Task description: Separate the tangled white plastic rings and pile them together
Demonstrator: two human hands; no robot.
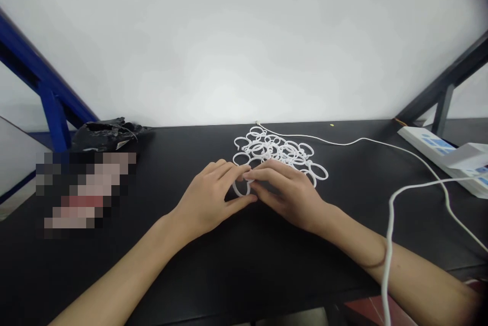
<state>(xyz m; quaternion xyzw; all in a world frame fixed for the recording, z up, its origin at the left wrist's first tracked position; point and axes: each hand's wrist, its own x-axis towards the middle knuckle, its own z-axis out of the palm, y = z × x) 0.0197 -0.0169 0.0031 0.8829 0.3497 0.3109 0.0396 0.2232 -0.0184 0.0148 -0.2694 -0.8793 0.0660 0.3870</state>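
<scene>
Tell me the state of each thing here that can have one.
left hand: pinching the white ring, heel on the table.
right hand: fingertips gripping the same ring.
white ring: held between both hands, low over the table.
pile of rings: loose, tangled heap behind the hands.
white cable: slack, draped over the right forearm.
black bag: crumpled, lying flat.
power strip: lying at the right edge.

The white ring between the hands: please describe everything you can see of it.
The white ring is thin, looks like plastic, and is held low over the black table, at the near edge of the pile of similar rings. Fingertips of the left hand and right hand pinch its top; only its lower arc shows.
</scene>
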